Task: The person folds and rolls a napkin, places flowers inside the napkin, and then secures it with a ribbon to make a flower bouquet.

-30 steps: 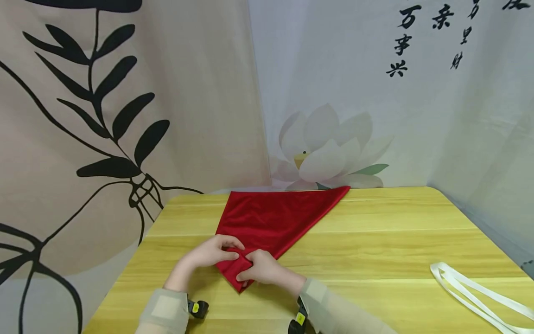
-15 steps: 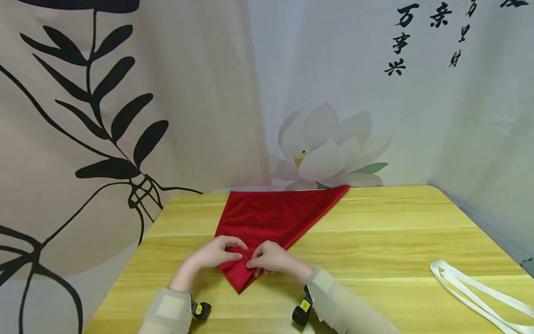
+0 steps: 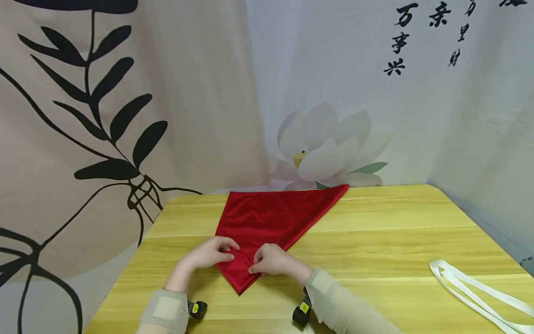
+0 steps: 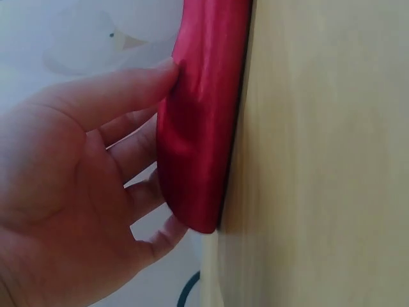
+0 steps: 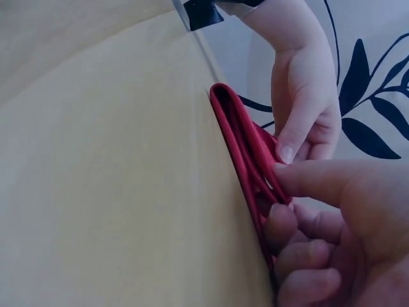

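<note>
A shiny red cloth (image 3: 275, 213), folded to a point at its near end, lies on the wooden table. My left hand (image 3: 208, 253) rests its thumb and fingertips on the cloth's near left part; the left wrist view shows its fingers (image 4: 137, 153) spread and slightly bent against the red fabric (image 4: 201, 141). My right hand (image 3: 273, 260) pinches the near right edge between thumb and index finger. In the right wrist view, stacked layers of the cloth (image 5: 239, 121) show at the fold, with the right thumb (image 5: 313, 178) on top and the other fingers curled below.
A looped white ribbon (image 3: 479, 287) lies at the table's right side. The wooden table (image 3: 375, 241) reaches back to a hanging curtain (image 3: 200, 93) printed with black leaves, a pale flower and characters. A small black device sits on each wrist.
My right hand has moved up and right along the cloth's near edge, away from the tip. The bunched fabric between the hands looks flatter. My left hand has shifted only slightly.
</note>
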Demonstrator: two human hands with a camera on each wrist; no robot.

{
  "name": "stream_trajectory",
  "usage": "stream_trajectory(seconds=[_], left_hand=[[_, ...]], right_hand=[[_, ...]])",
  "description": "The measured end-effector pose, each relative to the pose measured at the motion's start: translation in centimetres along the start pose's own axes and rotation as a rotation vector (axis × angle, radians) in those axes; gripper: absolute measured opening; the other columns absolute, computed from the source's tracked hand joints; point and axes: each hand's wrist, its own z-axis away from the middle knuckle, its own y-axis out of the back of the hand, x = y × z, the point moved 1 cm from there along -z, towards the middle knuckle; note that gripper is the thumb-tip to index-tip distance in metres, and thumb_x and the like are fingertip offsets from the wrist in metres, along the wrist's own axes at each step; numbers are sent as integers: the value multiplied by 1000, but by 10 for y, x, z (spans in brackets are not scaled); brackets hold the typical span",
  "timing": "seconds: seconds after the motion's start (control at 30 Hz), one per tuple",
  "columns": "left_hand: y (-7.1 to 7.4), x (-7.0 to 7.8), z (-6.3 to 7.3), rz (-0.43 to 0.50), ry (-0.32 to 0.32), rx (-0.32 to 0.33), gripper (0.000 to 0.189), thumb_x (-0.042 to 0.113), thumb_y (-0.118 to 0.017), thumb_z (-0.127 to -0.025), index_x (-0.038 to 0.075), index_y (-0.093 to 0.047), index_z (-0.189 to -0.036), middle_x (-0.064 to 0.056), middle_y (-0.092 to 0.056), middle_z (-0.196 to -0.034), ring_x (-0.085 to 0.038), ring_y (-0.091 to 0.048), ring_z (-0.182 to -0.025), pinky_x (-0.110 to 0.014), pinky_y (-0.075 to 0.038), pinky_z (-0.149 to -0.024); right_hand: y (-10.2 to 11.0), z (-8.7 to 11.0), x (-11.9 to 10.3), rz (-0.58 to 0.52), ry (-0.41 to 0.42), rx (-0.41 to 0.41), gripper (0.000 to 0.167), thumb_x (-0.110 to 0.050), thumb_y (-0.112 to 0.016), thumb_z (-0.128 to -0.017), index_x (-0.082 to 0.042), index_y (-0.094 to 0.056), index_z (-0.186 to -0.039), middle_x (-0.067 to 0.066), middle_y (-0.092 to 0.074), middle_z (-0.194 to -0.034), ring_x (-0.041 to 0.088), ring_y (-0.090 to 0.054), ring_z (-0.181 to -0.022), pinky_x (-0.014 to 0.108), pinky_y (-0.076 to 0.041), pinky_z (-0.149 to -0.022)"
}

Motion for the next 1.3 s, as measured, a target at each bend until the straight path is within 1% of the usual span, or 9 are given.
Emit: stream_trajectory(seconds=[0.17, 0.37, 0.5, 0.67, 0.73, 0.83, 0.97, 1.17, 1.3], left_hand=[[4, -4, 3, -20, 22, 26, 21, 11, -69, -88, 5, -68, -108, 2, -59, -83, -13, -53, -77, -26, -43, -67], [3, -5, 3, -63, 24, 37, 22, 11, -70, -87, 6, -68, -108, 3, -61, -83, -12, -54, -77, -27, -44, -67], [2, -2, 3, -183, 36, 67, 21, 11, -72, -85, 12, -69, -106, 7, -59, -84, -12, -52, -81, -30, -43, -71], [1, 9, 2, -326, 38, 119, 21, 11, -78, -78, 19, -64, -92, 5, -51, -82, -15, -43, -82, -35, -37, -72], [0, 13, 2, -297, 13, 96, 22, 11, -79, -78, 18, -61, -88, 2, -50, -81, -16, -43, -81, -35, -36, -71], [-4, 16, 3, -187, -28, 8, 20, 12, -80, -78, 16, -62, -87, -1, -51, -77, -15, -44, -78, -31, -37, -69], [-8, 15, 3, -52, -22, -90, 20, 14, -79, -79, 12, -64, -92, 0, -50, -73, -13, -46, -74, -28, -39, -67], [-9, 15, 5, -8, 49, -151, 25, 17, -80, -79, 11, -64, -98, 1, -53, -74, -13, -49, -71, -27, -41, -63], [-9, 16, 5, 3, 55, -165, 27, 17, -80, -78, 10, -63, -99, -2, -53, -76, -15, -48, -71, -27, -40, -62]], right_hand=[[0, 1, -1, 99, 40, 26, 38, -22, -81, -75, -17, -52, -52, -13, -42, -45, 2, -43, -46, 17, -34, -49], [0, 2, -3, 187, 76, 52, 37, -22, -85, -69, -17, -49, -64, -10, -43, -57, 6, -41, -57, 20, -36, -56], [-1, 1, -4, 204, 92, 37, 37, -18, -84, -70, -18, -47, -67, -10, -42, -58, 6, -41, -59, 21, -35, -58], [-1, 0, -5, 215, 105, 15, 30, -18, -81, -73, -20, -54, -62, -13, -46, -55, 3, -43, -58, 20, -38, -59], [-1, 1, -4, 209, 99, 9, 28, -20, -81, -73, -20, -56, -60, -13, -48, -55, 2, -44, -58, 19, -38, -58], [-2, 3, -2, 186, 85, -4, 27, -21, -81, -73, -20, -59, -59, -13, -51, -54, 2, -45, -57, 19, -39, -57], [-2, 5, 0, 177, 79, -4, 26, -22, -81, -73, -20, -60, -59, -14, -51, -54, 2, -45, -56, 19, -39, -55], [0, 5, -1, 188, 90, -1, 26, -21, -81, -73, -20, -59, -59, -14, -51, -54, 2, -45, -56, 19, -39, -57], [2, 4, -1, 205, 113, -12, 27, -20, -81, -74, -19, -59, -59, -15, -50, -54, 1, -44, -56, 18, -39, -58]])
